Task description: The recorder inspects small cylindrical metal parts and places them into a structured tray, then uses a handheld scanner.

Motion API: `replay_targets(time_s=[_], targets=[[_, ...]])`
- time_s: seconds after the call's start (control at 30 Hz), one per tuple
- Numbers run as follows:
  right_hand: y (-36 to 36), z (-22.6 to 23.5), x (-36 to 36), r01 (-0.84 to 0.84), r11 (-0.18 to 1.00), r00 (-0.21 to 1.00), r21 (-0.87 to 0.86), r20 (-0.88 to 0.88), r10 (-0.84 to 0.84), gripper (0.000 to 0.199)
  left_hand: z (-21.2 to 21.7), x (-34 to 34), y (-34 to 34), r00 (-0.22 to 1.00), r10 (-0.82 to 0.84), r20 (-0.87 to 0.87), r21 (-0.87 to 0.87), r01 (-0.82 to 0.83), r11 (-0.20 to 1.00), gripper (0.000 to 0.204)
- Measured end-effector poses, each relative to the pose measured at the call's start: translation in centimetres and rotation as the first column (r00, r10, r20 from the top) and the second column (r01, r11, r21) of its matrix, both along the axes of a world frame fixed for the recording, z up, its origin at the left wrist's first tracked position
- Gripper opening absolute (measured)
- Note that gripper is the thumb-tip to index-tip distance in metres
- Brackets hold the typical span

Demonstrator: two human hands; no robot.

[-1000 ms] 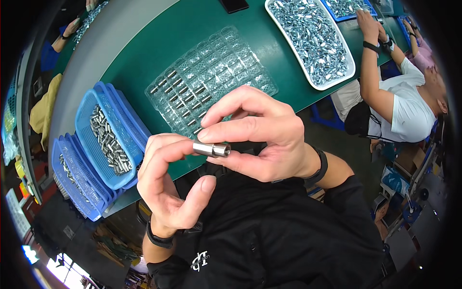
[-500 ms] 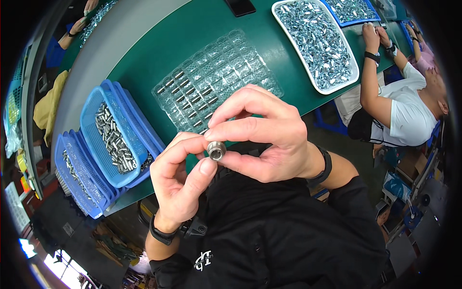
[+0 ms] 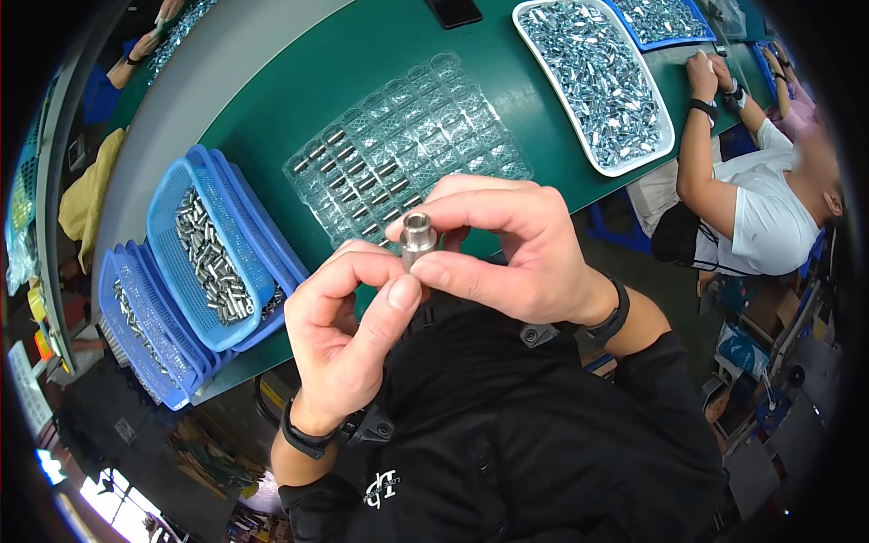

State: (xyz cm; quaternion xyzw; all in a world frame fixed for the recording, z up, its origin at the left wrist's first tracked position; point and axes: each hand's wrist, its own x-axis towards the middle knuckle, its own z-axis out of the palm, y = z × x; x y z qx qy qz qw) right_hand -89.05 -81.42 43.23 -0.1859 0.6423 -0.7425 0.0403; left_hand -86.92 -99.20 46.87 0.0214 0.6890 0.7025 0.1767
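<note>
A small silvery metal sleeve (image 3: 417, 237), stepped and hollow at its upper end, stands nearly upright between my hands. My right hand (image 3: 507, 249) pinches it between thumb and forefinger. From the left, the thumb and forefinger of my left hand (image 3: 348, 317) close on its lower end, which they partly hide. Beyond my hands lies a clear plastic blister tray (image 3: 425, 122) with rows of round pockets. Similar metal sleeves (image 3: 355, 169) lie in several pockets on its left side, and my right hand covers part of its near edge.
Blue baskets (image 3: 167, 217) of metal sleeves stand at the left. A white tray (image 3: 665, 145) heaped with shiny metal parts sits at the far right, beside a blue tray (image 3: 701, 38). A dark phone (image 3: 455, 11) lies at the far edge. A person in a white shirt (image 3: 769, 213) works at right.
The metal sleeve has been tipped from pointing its open end towards me to nearly upright. My right fingers have shifted their grip around it, and my left hand stays about where it was.
</note>
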Motion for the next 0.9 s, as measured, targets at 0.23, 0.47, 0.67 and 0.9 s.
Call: replay_targets(time_s=[0.23, 0.47, 0.67, 0.9], targets=[[0.6, 0.2, -0.1, -0.079, 0.989, 0.98, -0.128, 0.169, 0.101, 0.021, -0.1, -0.5, 0.5, 0.999, -0.037, -0.028, -0.006, 0.037, 0.999, 0.005], [0.8, 0.1, -0.1, -0.059, 0.994, 0.988, -0.087, 0.137, 0.071, 0.024, -0.1, -0.6, 0.8, 0.999, -0.037, -0.031, -0.023, 0.037, 0.999, 0.006], [0.9, -0.2, 0.0, -0.049, 0.995, 0.996, -0.088, 0.073, 0.056, 0.026, 0.0, -0.4, 0.8, 0.999, -0.016, -0.031, -0.034, 0.015, 0.999, 0.006], [1.1, 0.4, -0.3, -0.09, 0.995, 0.995, -0.044, 0.039, 0.091, 0.028, 0.0, -0.4, 1.0, 0.997, -0.001, -0.072, -0.034, -0.002, 0.999, 0.01]])
